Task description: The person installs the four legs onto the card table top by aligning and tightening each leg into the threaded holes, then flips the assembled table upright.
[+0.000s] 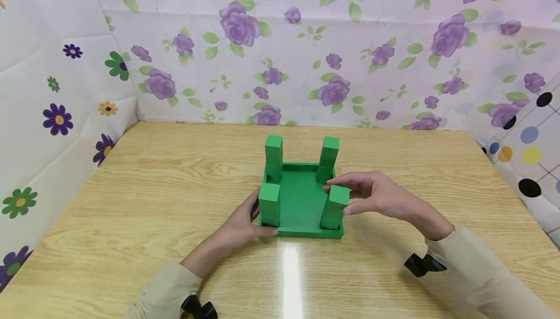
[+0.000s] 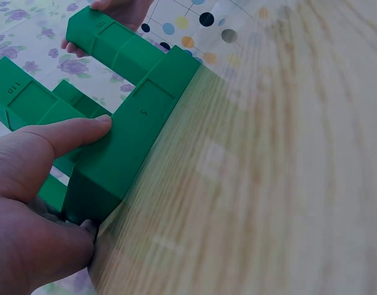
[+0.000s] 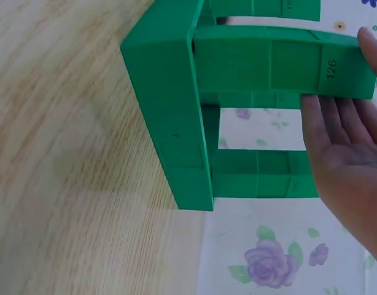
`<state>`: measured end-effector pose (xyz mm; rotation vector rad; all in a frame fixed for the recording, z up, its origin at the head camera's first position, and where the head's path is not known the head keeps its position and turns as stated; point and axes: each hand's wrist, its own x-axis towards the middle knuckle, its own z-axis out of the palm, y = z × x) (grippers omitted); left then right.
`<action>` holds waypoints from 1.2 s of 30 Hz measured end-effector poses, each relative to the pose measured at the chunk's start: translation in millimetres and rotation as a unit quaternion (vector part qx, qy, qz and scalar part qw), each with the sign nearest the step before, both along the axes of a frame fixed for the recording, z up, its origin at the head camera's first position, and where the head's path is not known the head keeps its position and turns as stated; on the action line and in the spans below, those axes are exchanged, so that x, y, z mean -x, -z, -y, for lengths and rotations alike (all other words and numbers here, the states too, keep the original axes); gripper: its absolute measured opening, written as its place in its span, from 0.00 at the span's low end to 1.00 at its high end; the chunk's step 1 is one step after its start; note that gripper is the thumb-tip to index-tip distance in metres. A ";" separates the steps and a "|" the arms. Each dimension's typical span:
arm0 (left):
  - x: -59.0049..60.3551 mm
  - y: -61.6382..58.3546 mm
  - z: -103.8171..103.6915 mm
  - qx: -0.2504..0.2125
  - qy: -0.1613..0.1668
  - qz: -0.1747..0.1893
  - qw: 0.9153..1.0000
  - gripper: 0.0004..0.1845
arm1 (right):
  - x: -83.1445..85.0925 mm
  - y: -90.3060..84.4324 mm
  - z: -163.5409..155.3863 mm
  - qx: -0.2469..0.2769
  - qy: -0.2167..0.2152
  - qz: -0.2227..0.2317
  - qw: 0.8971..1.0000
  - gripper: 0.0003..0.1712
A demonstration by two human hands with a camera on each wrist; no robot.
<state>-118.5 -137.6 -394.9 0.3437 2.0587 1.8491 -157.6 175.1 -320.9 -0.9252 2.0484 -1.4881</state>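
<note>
A square green tray [image 1: 306,234] with low walls sits on the table, and a tall green block post rises at each corner. My left hand [image 1: 239,222] grips the near left corner, its thumb on the front wall and its fingers along the left side, beside the near left post [image 1: 270,207]. My right hand [image 1: 378,195] pinches the top of the near right post [image 1: 334,207] between thumb and fingers. In the right wrist view this post [image 3: 293,61] bears the number 126 and has seams between its blocks. The far left post [image 1: 274,156] and far right post [image 1: 329,156] stand behind.
Light wood-grain table [image 1: 175,178] extends around the tray. A purple-flowered cloth [image 1: 271,42] hangs behind its back edge, with a daisy-patterned cloth [image 1: 48,95] on the left and a dotted one [image 1: 531,156] on the right.
</note>
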 end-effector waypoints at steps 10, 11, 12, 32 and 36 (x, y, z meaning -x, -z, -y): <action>3.6 8.7 1.1 -0.001 -0.002 -0.002 1.000 0.56 | -11.4 6.5 6.7 -0.002 0.085 -0.054 0.995 0.27; 3.8 8.8 1.2 -0.002 -0.001 -0.003 1.000 0.56 | -13.4 6.9 8.1 -0.007 0.100 -0.062 0.993 0.27; 4.0 8.9 1.3 -0.002 -0.001 -0.003 1.000 0.56 | -15.3 7.2 9.7 -0.012 0.117 -0.069 0.991 0.27; 3.3 8.1 0.9 -0.002 -0.008 0.000 1.000 0.57 | -31.7 14.7 27.6 -0.025 0.255 -0.156 0.954 0.23; 3.2 7.8 0.6 -0.002 -0.010 0.001 1.000 0.57 | -32.9 13.8 28.5 -0.041 0.262 -0.163 0.950 0.23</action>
